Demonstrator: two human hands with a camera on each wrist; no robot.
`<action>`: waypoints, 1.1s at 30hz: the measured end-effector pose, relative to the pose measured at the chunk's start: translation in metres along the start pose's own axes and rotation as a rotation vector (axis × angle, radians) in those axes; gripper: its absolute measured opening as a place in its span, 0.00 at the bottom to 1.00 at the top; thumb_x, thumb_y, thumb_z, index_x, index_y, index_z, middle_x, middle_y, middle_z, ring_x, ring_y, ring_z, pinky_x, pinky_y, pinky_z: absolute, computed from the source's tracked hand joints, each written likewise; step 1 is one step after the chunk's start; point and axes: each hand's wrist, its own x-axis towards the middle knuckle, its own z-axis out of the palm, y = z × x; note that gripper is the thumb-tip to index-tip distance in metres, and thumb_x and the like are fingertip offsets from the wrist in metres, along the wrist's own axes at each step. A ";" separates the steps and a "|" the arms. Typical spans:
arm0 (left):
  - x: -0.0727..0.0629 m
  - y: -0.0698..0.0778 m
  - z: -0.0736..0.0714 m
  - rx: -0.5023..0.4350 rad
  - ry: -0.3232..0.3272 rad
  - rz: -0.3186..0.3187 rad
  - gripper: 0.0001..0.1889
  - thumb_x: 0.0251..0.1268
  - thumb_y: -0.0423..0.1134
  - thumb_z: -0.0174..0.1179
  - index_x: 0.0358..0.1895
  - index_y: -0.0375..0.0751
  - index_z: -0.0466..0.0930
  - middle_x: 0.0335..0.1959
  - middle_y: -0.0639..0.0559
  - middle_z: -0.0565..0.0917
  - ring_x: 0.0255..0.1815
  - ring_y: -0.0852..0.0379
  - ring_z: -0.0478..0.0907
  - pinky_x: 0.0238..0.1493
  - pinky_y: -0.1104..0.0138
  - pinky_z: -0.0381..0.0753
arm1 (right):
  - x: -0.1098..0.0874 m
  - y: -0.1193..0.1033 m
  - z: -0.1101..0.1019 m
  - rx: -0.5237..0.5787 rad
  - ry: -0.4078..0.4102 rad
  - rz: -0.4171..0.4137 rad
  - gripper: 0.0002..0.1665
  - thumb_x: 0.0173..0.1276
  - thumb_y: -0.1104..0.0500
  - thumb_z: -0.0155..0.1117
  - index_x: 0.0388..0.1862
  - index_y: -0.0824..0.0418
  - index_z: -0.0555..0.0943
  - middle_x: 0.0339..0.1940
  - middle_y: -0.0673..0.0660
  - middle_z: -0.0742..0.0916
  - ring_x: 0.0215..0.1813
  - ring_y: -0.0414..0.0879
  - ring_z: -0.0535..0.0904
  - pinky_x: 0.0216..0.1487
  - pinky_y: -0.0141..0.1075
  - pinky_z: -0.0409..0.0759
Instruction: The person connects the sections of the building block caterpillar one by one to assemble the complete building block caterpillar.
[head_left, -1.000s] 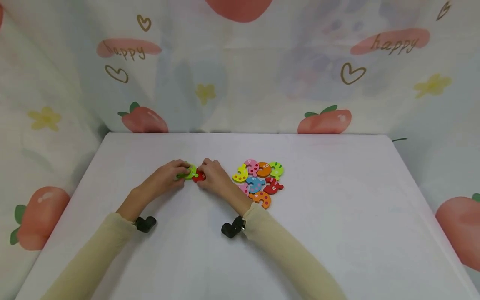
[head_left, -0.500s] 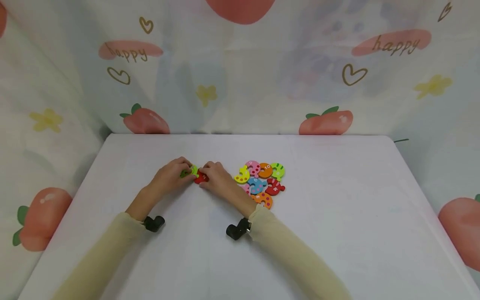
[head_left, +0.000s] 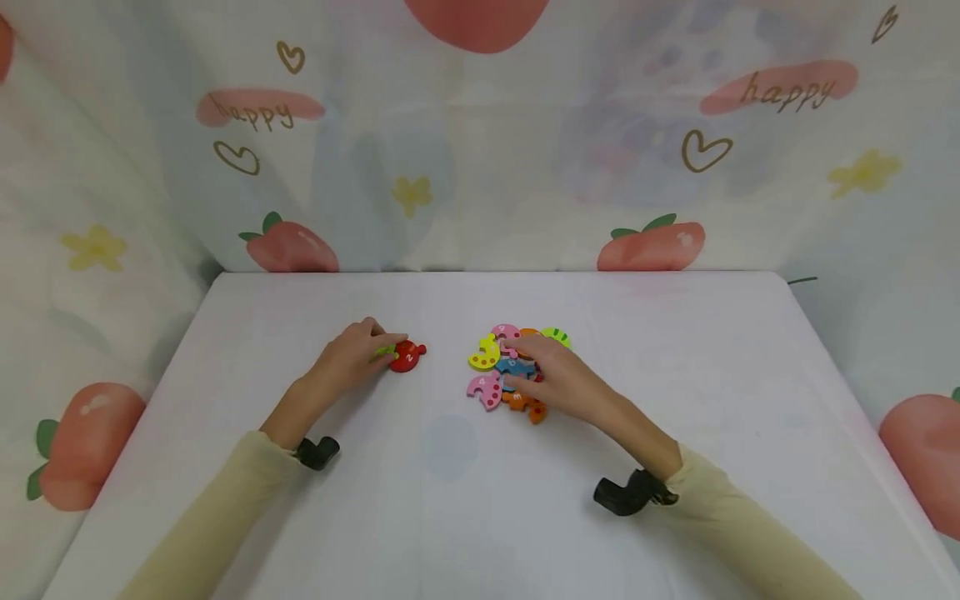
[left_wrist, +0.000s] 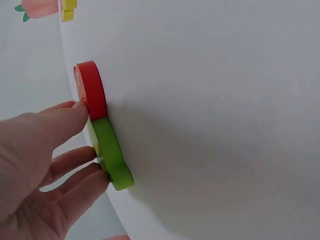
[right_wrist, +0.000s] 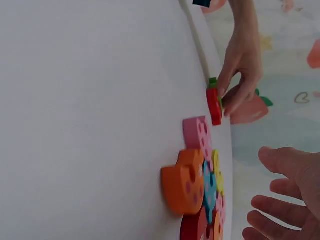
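Observation:
My left hand (head_left: 351,354) rests its fingertips on two joined puzzle pieces at the table's left middle. One is a red puzzle piece (head_left: 408,357) marked 2, with a round knob on its right. The green puzzle piece (left_wrist: 109,150) is mostly covered by the fingers in the head view; in the left wrist view it adjoins the red one, with the thumb at the red piece and other fingers on the green. My right hand (head_left: 566,377) hovers with spread fingers over a group of colourful numbered pieces, and nothing is in its grasp in the right wrist view.
Around the right hand lie a yellow piece (head_left: 484,354), a pink piece (head_left: 486,390), a blue piece (head_left: 514,367) and an orange piece (right_wrist: 182,190). They partly overlap in view. The white table (head_left: 420,500) ends at a printed cloth backdrop (head_left: 480,183).
My right hand has left the red piece and moved right, over the group of pieces. The left hand stays at the joined pair, its fingertips now reaching onto the red piece.

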 end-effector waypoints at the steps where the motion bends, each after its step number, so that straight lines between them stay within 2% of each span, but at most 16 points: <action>1: 0.000 0.001 0.000 0.005 -0.001 0.004 0.20 0.61 0.39 0.66 0.58 0.49 0.82 0.44 0.44 0.79 0.42 0.49 0.76 0.39 0.62 0.80 | -0.006 0.005 -0.003 -0.014 0.004 -0.001 0.34 0.64 0.54 0.69 0.66 0.65 0.72 0.61 0.63 0.80 0.62 0.58 0.74 0.62 0.52 0.76; 4: -0.001 0.007 0.001 -0.006 -0.023 -0.020 0.22 0.62 0.45 0.66 0.60 0.50 0.80 0.46 0.42 0.77 0.43 0.47 0.74 0.36 0.62 0.77 | -0.023 0.021 -0.010 -0.054 0.016 0.015 0.32 0.62 0.56 0.70 0.64 0.64 0.74 0.58 0.62 0.82 0.59 0.57 0.77 0.58 0.51 0.80; 8: -0.003 0.013 0.003 -0.023 -0.054 -0.081 0.27 0.60 0.52 0.65 0.62 0.49 0.78 0.50 0.39 0.75 0.48 0.45 0.73 0.40 0.59 0.78 | -0.041 0.036 -0.015 -0.076 0.025 0.052 0.31 0.62 0.56 0.70 0.63 0.64 0.75 0.59 0.63 0.82 0.62 0.59 0.76 0.59 0.54 0.78; 14: -0.004 0.015 0.003 -0.033 -0.043 -0.087 0.27 0.57 0.49 0.67 0.61 0.48 0.78 0.52 0.38 0.76 0.50 0.44 0.75 0.48 0.57 0.80 | -0.055 0.047 -0.018 -0.079 0.044 0.058 0.31 0.63 0.57 0.69 0.64 0.65 0.74 0.59 0.64 0.82 0.62 0.61 0.75 0.61 0.57 0.76; 21: -0.003 0.013 -0.001 -0.059 -0.083 -0.074 0.27 0.57 0.45 0.68 0.61 0.44 0.77 0.55 0.37 0.76 0.53 0.44 0.77 0.55 0.55 0.80 | -0.053 0.055 -0.019 -0.078 0.075 0.054 0.31 0.63 0.59 0.69 0.63 0.66 0.74 0.59 0.65 0.81 0.63 0.61 0.75 0.61 0.56 0.76; 27: -0.001 0.015 -0.006 -0.041 -0.113 -0.079 0.27 0.57 0.45 0.68 0.61 0.43 0.77 0.57 0.37 0.76 0.52 0.43 0.78 0.55 0.54 0.81 | -0.051 0.047 -0.008 -0.073 0.030 0.027 0.31 0.63 0.57 0.69 0.64 0.64 0.74 0.60 0.63 0.81 0.64 0.60 0.75 0.61 0.55 0.77; 33: -0.001 0.012 -0.009 -0.061 -0.132 -0.048 0.27 0.56 0.43 0.69 0.61 0.45 0.78 0.59 0.37 0.75 0.58 0.43 0.75 0.58 0.54 0.79 | -0.053 0.030 0.008 -0.170 -0.062 -0.103 0.29 0.62 0.55 0.70 0.63 0.58 0.77 0.61 0.56 0.80 0.65 0.54 0.74 0.61 0.48 0.78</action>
